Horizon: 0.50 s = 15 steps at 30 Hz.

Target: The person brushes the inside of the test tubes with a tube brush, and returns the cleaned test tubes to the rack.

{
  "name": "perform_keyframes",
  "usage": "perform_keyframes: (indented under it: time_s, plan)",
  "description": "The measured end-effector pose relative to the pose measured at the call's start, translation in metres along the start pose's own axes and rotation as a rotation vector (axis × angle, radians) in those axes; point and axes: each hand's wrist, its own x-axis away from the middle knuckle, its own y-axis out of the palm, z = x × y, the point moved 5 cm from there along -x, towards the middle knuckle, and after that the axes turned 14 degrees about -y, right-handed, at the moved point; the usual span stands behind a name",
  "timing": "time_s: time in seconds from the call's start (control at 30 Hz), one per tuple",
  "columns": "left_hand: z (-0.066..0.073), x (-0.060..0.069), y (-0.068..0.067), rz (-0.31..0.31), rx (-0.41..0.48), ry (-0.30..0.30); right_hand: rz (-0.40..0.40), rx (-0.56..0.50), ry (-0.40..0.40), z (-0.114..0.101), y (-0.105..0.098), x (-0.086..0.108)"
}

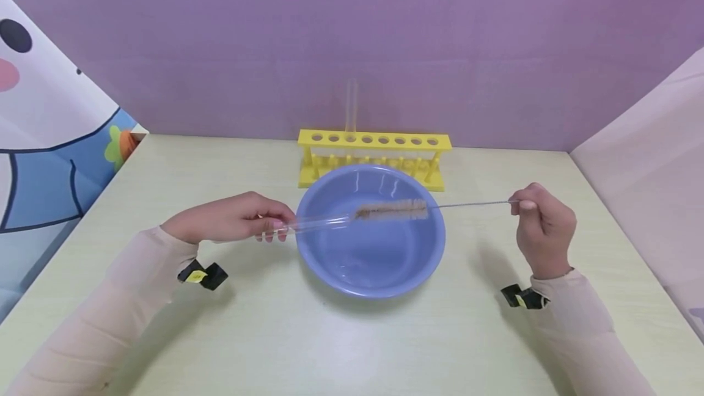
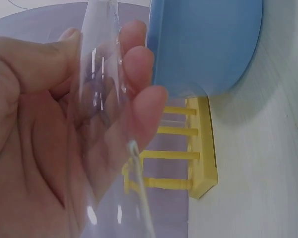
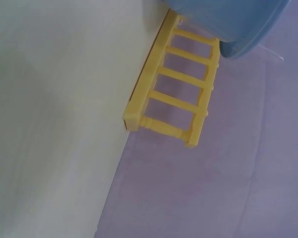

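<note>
My left hand (image 1: 242, 217) grips a clear glass test tube (image 1: 321, 222), held nearly level with its mouth over the blue basin (image 1: 371, 291). In the left wrist view the thumb and curled fingers wrap the test tube (image 2: 100, 99). On the right, my right hand (image 1: 544, 225) pinches the thin twisted-wire handle of a test tube brush (image 1: 393, 209). The brush's tan bristles hang above the basin, their tip at the tube's mouth; whether the tip is inside I cannot tell. The right wrist view does not show the right hand.
Behind the basin stands a yellow test tube rack (image 1: 440, 139), with another clear test tube (image 1: 351, 109) upright in one hole. The pale table (image 1: 341, 353) meets a purple backdrop (image 1: 352, 29) at its far edge. A cartoon-printed cloth (image 1: 55, 90) hangs at the left.
</note>
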Motion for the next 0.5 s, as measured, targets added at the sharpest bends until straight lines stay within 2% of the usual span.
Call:
perform_keyframes:
  time_s: [0.27,0.5]
  plan:
    - [-0.0028,0.0030,-0.0028,0.042,-0.004,0.007,0.002,0.000,0.018,0.0064,-0.0057,0.0017]
    - [-0.0005,0.0030,-0.0089,0.145,-0.014,0.038,-0.050,-0.021,0.046,0.0052,-0.0038,-0.0003]
